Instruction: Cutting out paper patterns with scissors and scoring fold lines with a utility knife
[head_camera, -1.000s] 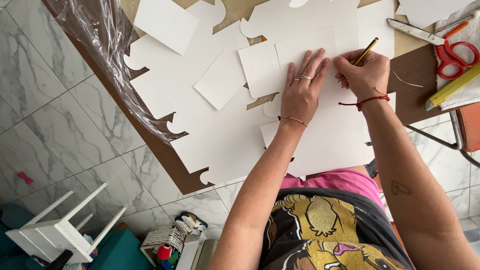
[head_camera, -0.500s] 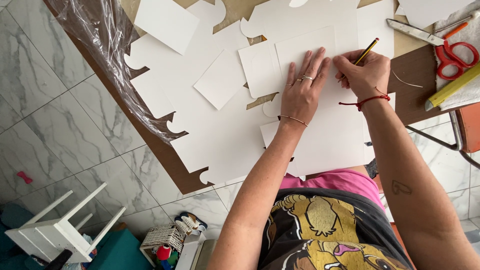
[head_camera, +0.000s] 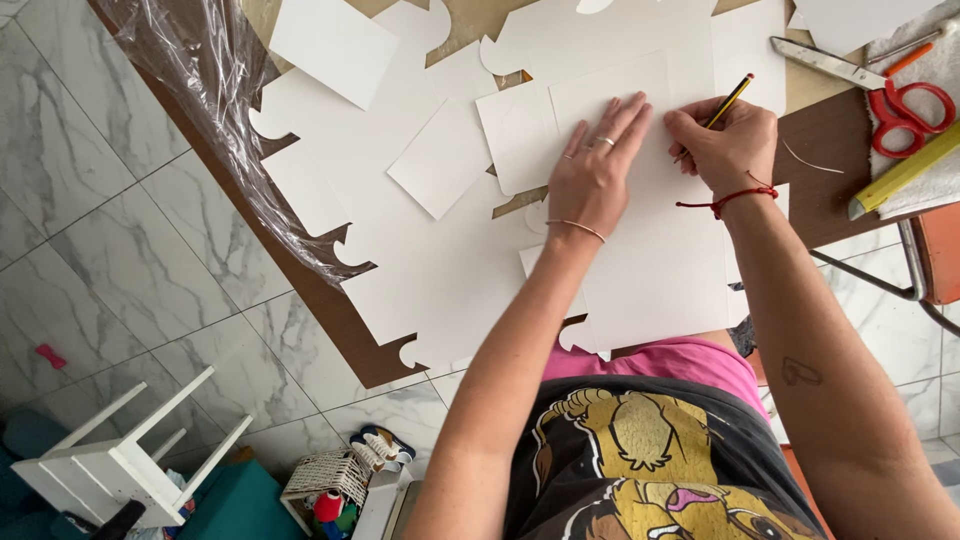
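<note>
My left hand (head_camera: 596, 165) lies flat, fingers spread, pressing on a white card sheet (head_camera: 655, 260) on the brown table (head_camera: 820, 195). My right hand (head_camera: 728, 143) grips a yellow and black pencil (head_camera: 728, 100), its tip down on the same sheet just right of my left fingers. A smaller white card piece (head_camera: 520, 135) lies partly under my left hand's fingertips. Several other white card pieces, some with scalloped cut edges, cover the table to the left (head_camera: 400, 260).
Red-handled scissors (head_camera: 910, 110), a metal blade tool (head_camera: 825, 62) and a yellow level (head_camera: 905, 172) lie at the right. Clear plastic film (head_camera: 215, 110) hangs off the table's left edge. A white stool (head_camera: 130, 460) and a basket (head_camera: 325, 480) stand on the marble floor.
Both hands stay in nearly the same spot on the sheet; the pencil hand has shifted only slightly.
</note>
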